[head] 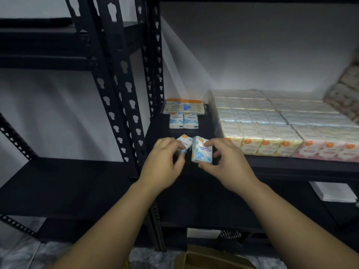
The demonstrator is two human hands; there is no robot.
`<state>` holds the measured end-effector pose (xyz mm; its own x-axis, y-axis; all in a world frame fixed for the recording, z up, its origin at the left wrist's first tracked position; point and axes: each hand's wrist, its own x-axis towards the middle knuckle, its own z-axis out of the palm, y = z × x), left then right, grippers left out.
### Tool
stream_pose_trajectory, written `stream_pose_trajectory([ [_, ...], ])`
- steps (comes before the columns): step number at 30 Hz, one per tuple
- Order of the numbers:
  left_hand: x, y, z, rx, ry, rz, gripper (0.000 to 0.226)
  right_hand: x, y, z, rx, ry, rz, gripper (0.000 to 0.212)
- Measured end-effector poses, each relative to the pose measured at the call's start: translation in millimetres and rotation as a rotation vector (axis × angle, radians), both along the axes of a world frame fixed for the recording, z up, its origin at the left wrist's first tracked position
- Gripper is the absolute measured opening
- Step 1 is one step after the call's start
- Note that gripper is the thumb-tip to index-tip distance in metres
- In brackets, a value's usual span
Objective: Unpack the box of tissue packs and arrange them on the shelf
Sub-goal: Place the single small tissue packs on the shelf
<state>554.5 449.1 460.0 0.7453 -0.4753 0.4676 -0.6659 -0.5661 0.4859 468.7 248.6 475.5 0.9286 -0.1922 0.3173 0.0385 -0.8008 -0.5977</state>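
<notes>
- Two small blue packs are in our hands at the shelf's front edge.
- Our left hand curls its fingers round the left pack, which sits tilted; we should square it before letting go.
- Our right hand pinches the right pack, held upright, touching its neighbour at nine o'clock.
- Toward twelve o'clock, two placed packs give the row line; follow it.
- At three o'clock the wrapped bundles limit sideways room.
- At six o'clock sits the cardboard box.
</notes>
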Motion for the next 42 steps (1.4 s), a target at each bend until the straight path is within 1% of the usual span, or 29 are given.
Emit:
stream_pose_trajectory([
  [2, 1.1, 0.1, -4.2, 0.114, 0.013, 0.025, 0.035, 1.5, 3.3, -3.5, -0.038, 0.008, -0.010, 0.048],
  [5, 4.9, 0.5, -7.2, 0.159, 0.024, 0.040, 0.042, 4.1, 7.8, -8.9, -0.091, 0.042, -0.040, 0.042],
  [8, 7.2, 1.7, -7.0, 0.134, -0.005, 0.058, 0.037, 8.6, 10.8, -11.8, -0.140, 0.038, -0.058, 0.040],
  [12, 9.6, 1.5, -7.7, 0.102, 0.069, 0.051, 0.036, 16.9, 15.1, -16.4, -0.156, 0.024, -0.060, 0.037],
  [16, 14.4, -1.3, -7.3, 0.079, 0.135, 0.048, 0.030, 28.8, 18.6, -15.8, -0.141, 0.031, -0.084, 0.038],
  [22, 25.1, -10.8, -4.9, 0.062, 0.160, 0.090, 0.024, 50.8, 21.8, -14.3, -0.128, 0.069, -0.097, 0.042],
  [24, 29.0, -15.7, -3.8, 0.057, 0.173, 0.114, 0.026, 58.7, 21.6, -14.8, -0.117, 0.082, -0.105, 0.043],
  [26, 33.5, -19.9, -2.3, 0.061, 0.185, 0.130, 0.033, 66.2, 20.2, -15.4, -0.106, 0.083, -0.114, 0.042],
  [28, 38.9, -22.7, -1.3, 0.074, 0.193, 0.138, 0.042, 72.5, 18.7, -15.6, -0.095, 0.079, -0.114, 0.039],
  [30, 43.1, -24.1, -1.2, 0.083, 0.195, 0.153, 0.046, 76.9, 18.2, -15.4, -0.083, 0.078, -0.114, 0.036],
  [36, 46.8, -27.4, -6.4, 0.025, 0.209, 0.181, 0.043, 80.1, 20.2, -20.3, -0.034, 0.066, -0.142, 0.032],
  [42, 51.1, -31.3, -9.0, -0.009, 0.220, 0.205, 0.042, 80.9, 21.3, -21.9, -0.045, 0.076, -0.160, 0.027],
])
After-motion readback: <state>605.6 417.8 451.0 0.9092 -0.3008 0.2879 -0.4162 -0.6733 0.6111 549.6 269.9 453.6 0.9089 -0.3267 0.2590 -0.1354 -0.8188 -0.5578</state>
